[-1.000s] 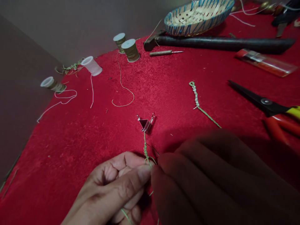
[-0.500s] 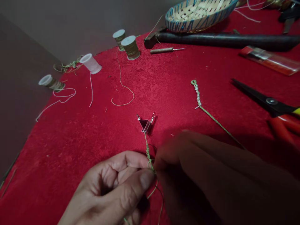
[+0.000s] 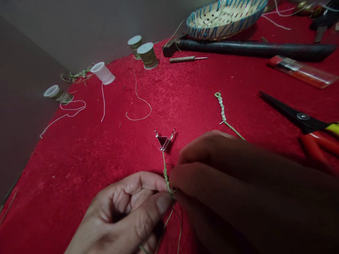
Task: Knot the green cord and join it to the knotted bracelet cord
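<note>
Pinching the green knotted cord (image 3: 165,172) between thumb and forefinger: left hand (image 3: 132,208). Right hand (image 3: 233,187) just beside it, fingers bunched at the cord's right side; cannot tell whether they grip a strand. Cord runs up to a small binder clip (image 3: 163,141) on the red cloth (image 3: 106,148); loose strands (image 3: 181,225) trail below the left thumb. Second knotted cord (image 3: 221,107) lies right of the clip, partly hidden by the right hand. Scissors (image 3: 296,114) to the right of that; awl (image 3: 182,59) near the hammer (image 3: 233,46), farther back; basket (image 3: 209,34) just behind hammer
</note>
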A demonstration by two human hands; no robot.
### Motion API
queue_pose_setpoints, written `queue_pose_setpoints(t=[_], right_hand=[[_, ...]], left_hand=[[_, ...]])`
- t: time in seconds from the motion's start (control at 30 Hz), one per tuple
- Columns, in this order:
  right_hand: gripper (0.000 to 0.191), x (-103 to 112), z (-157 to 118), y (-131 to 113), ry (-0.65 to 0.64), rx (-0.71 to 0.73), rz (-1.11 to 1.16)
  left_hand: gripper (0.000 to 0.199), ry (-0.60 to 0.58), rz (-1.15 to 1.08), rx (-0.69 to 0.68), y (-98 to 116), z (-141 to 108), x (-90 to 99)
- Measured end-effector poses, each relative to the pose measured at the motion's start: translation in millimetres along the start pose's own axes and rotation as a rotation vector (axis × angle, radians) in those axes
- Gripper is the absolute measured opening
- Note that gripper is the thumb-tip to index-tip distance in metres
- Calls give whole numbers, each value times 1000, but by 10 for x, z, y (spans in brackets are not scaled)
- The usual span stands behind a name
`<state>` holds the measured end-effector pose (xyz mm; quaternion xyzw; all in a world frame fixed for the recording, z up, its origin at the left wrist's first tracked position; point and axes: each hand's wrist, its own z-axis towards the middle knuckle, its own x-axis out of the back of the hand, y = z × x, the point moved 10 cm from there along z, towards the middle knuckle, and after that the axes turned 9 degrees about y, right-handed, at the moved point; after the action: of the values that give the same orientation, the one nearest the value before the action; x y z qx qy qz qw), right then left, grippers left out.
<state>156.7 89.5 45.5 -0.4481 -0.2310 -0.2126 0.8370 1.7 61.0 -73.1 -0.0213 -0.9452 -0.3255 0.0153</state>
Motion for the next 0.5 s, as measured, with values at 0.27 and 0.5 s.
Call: queue_pose_setpoints(t=[0.27, 0.5], right_hand=[[31, -35, -37, 49, -73, -127, 84], [26, 23, -74, 64, 26, -157, 84]], left_hand=[[34, 13, 19, -26, 71, 6, -59], [40, -51, 48, -53, -54, -94, 27]])
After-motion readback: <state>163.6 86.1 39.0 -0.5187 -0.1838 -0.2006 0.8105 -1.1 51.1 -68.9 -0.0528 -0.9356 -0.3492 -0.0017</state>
